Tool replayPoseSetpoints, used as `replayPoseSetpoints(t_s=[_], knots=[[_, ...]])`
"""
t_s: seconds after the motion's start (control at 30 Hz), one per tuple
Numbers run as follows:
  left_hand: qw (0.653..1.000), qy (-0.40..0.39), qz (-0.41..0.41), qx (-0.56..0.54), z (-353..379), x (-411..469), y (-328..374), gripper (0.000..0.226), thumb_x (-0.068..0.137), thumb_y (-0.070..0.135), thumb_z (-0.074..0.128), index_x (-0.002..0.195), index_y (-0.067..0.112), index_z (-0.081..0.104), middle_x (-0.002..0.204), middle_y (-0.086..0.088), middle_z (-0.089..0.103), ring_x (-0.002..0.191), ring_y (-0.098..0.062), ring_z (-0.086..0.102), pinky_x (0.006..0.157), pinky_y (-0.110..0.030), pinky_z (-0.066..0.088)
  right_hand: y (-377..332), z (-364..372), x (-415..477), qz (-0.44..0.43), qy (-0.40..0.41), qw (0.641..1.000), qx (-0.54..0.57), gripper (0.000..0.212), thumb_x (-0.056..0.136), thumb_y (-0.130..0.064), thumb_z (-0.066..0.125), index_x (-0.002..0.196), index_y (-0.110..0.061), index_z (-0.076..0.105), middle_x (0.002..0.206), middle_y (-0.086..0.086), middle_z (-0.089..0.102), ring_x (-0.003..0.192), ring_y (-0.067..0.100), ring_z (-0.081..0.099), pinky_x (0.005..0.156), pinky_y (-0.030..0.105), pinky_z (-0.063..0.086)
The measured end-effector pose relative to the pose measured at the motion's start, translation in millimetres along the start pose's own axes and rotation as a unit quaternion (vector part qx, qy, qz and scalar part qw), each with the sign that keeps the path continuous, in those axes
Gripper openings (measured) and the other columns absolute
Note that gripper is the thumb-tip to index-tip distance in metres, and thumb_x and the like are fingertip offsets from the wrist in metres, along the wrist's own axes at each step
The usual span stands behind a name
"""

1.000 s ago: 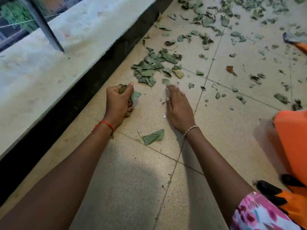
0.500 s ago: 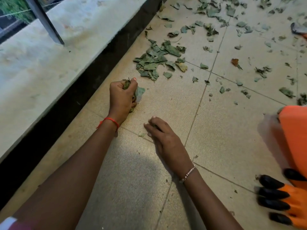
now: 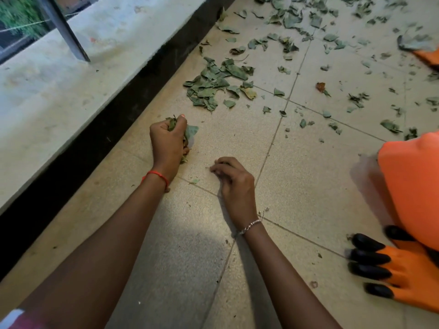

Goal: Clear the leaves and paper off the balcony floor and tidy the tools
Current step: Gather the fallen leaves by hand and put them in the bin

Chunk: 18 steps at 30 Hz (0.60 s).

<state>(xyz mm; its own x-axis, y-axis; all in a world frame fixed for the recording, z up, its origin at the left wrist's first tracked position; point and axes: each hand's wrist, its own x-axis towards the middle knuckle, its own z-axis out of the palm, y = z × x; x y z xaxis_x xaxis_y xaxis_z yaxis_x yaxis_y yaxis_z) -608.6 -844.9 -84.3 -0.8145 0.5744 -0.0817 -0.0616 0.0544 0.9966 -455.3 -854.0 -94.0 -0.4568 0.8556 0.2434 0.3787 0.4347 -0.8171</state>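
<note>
A bunch of leaves [image 3: 191,132] is gripped in the tightly curled left hand [image 3: 167,144], just on the near side of the leaf pile [image 3: 213,86] on the balcony floor [image 3: 308,186]. The right hand [image 3: 235,181] is curled with its fingertips on the floor, nearer still; whether anything is held cannot be told. Loose leaves [image 3: 390,126] are scattered to the right of and beyond the pile, and an orange clawed glove [image 3: 399,276] is laid well to its near right.

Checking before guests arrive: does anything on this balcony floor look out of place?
Yes: torn green leaves litter the tiled floor, heaped near the dark skirting, and a clawed orange glove lies loose at lower right, not put away.
</note>
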Motion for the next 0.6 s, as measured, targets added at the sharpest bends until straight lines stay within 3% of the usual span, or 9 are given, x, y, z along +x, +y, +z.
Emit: replayPoseSetpoints(t_s=[0.07,0.13,0.2,0.23,0.27,0.3,0.33,0.43,0.6], knots=[[1.000,-0.002,-0.026,-0.014,1.1,-18.0,2.1,0.044,0.092,0.020,0.058,0.051,0.019,0.042,0.038,0.010,0.037,0.037,-0.014,0.037,0.037,-0.018,0.031,-5.0,-1.9,4.5,0.074,0.052,0.993,0.077,0.021,0.082,0.011,0.060,0.087,-0.004,0.073,0.090,-0.002,0.064,0.087,0.012,0.062,0.083,0.023,0.053],[0.995,0.014,-0.077,-0.070,4.3,-36.8,7.7,0.040,0.093,0.020,0.056,0.055,0.016,0.044,0.038,0.008,0.039,0.038,-0.014,0.038,0.036,-0.017,0.031,-9.7,-8.4,13.0,0.204,0.084,0.958,0.180,0.019,0.082,0.009,0.062,0.091,-0.004,0.073,0.091,0.000,0.066,0.087,0.010,0.062,0.082,0.016,0.052],[0.972,0.047,-0.149,-0.173,9.0,-51.2,14.4,0.035,0.094,0.019,0.053,0.060,0.014,0.044,0.039,0.005,0.041,0.036,-0.010,0.037,0.037,-0.017,0.031,-20.2,-17.1,18.7,0.345,0.095,0.860,0.363,0.019,0.083,0.010,0.059,0.096,0.002,0.068,0.094,0.007,0.068,0.086,0.009,0.063,0.079,0.012,0.053],[0.951,0.063,-0.191,-0.233,11.6,-57.0,16.4,0.034,0.094,0.019,0.051,0.061,0.013,0.044,0.040,0.004,0.042,0.035,-0.010,0.038,0.037,-0.017,0.032,-28.1,-18.6,19.6,0.380,0.091,0.796,0.463,0.018,0.084,0.011,0.057,0.096,0.002,0.067,0.093,0.009,0.068,0.086,0.011,0.064,0.078,0.015,0.054],[0.927,0.068,-0.234,-0.285,13.5,-62.9,17.0,0.033,0.094,0.019,0.050,0.062,0.013,0.045,0.042,0.003,0.044,0.035,-0.010,0.040,0.037,-0.017,0.034,-37.9,-18.8,18.1,0.389,0.090,0.762,0.511,0.019,0.084,0.010,0.056,0.094,-0.001,0.067,0.092,0.009,0.068,0.087,0.013,0.065,0.079,0.019,0.054],[0.902,0.058,-0.275,-0.328,15.1,-68.9,16.9,0.032,0.094,0.022,0.049,0.063,0.013,0.048,0.046,0.002,0.049,0.037,-0.010,0.045,0.038,-0.017,0.038,-45.4,-14.2,15.6,0.381,0.092,0.764,0.513,0.020,0.084,0.009,0.057,0.090,-0.006,0.069,0.092,0.008,0.069,0.091,0.015,0.065,0.083,0.022,0.054],[0.884,0.038,-0.310,-0.349,15.8,-74.4,16.3,0.032,0.094,0.025,0.048,0.066,0.013,0.052,0.051,0.001,0.054,0.041,-0.010,0.052,0.041,-0.017,0.042,-53.4,-9.8,11.2,0.356,0.096,0.796,0.480,0.021,0.084,0.008,0.058,0.087,-0.009,0.070,0.094,0.007,0.069,0.095,0.016,0.065,0.087,0.023,0.053],[0.861,-0.033,-0.347,-0.370,13.4,-86.2,16.4,0.035,0.098,0.029,0.038,0.072,0.012,0.056,0.055,0.000,0.059,0.047,-0.009,0.061,0.045,-0.014,0.048,-63.2,1.2,-2.8,0.187,0.096,0.942,0.262,0.025,0.084,0.008,0.059,0.098,-0.008,0.072,0.100,-0.001,0.067,0.096,0.004,0.062,0.088,0.011,0.047],[0.843,-0.079,-0.341,-0.408,4.4,-95.7,19.6,0.043,0.100,0.032,0.035,0.075,0.008,0.061,0.064,-0.001,0.063,0.057,-0.008,0.066,0.054,-0.016,0.054,-59.8,7.4,-13.5,0.035,0.031,0.992,0.118,0.037,0.087,0.010,0.049,0.117,-0.006,0.065,0.119,0.004,0.065,0.113,-0.009,0.045,0.108,0.015,0.033]])
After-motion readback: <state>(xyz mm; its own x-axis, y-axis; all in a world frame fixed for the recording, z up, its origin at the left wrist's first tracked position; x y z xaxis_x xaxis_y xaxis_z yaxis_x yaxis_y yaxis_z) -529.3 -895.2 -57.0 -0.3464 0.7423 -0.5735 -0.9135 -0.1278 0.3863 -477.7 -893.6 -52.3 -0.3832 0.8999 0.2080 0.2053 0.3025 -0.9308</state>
